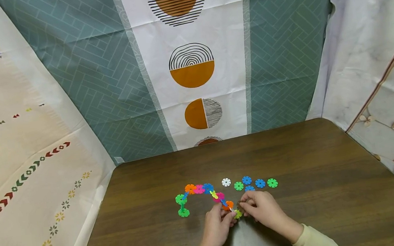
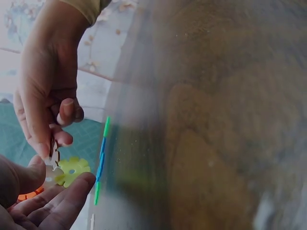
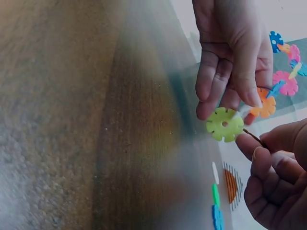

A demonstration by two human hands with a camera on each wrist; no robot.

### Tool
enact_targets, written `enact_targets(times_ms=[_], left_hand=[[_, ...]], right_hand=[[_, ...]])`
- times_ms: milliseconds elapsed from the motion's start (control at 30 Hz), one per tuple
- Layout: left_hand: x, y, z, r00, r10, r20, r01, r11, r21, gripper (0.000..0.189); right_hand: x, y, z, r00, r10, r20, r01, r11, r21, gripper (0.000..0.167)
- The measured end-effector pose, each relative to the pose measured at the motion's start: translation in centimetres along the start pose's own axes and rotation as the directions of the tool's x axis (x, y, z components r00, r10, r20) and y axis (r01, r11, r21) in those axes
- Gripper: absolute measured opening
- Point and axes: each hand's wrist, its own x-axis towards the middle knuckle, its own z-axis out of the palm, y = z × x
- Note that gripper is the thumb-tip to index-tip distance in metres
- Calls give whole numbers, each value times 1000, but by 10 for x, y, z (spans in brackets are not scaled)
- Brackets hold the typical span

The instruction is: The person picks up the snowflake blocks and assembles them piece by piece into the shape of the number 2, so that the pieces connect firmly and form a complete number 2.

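A chain of colourful slotted plastic discs arches over the table, from a green disc (image 1: 183, 213) on the left, past a pink disc (image 1: 199, 189), to a yellow-green disc (image 3: 224, 124) at its right end. My left hand (image 1: 215, 223) pinches a whitish disc (image 2: 52, 176) between thumb and fingers, beside an orange disc (image 3: 265, 103) of the chain. That whitish disc joins the yellow-green one. In my right hand (image 1: 266, 210), thumb and index finger pinch a brown disc (image 3: 254, 137), seen edge-on with its rim right at the yellow-green disc.
Loose discs lie behind my right hand: a white one (image 1: 226, 182), two green ones, the rightmost being a green disc (image 1: 272, 182), and several blue ones, among them a blue disc (image 1: 260, 183). The brown wooden table (image 1: 150, 236) ends at patterned cloth hangings (image 1: 85, 89).
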Motion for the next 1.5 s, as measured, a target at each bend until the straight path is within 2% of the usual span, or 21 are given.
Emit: enact_targets(times_ms=[233,500,733,933,1100,1233,1367,1500], left_hand=[[2,-2,2,999,23,-23,-22,999,38,16],[5,-3,1,997,47,-54,-44,997,57,15],[8,-5,-2,996,51,-71,-48,998,41,15],[10,-7,-4,994,28,-103,-26,999,19,14],[10,-8,-6,988,42,-148,-39,999,23,13],[10,-9,-5,981,66,-181,-59,997,44,12],[9,-9,-3,976,78,-202,-77,997,11,14],[8,-9,0,971,82,-223,-88,996,-21,14]], right_hand=[[0,-3,5,999,-30,-34,28,997,-68,6],[3,-4,7,999,-19,-41,19,1000,-1,6],[7,-4,9,1000,13,-28,-11,999,47,9],[12,-3,12,999,27,29,-30,993,118,15],[16,-3,13,997,12,82,-28,982,188,20],[21,0,14,992,21,120,-54,961,272,25],[24,2,14,984,30,176,-88,940,330,30],[25,2,14,978,32,208,-112,916,386,26]])
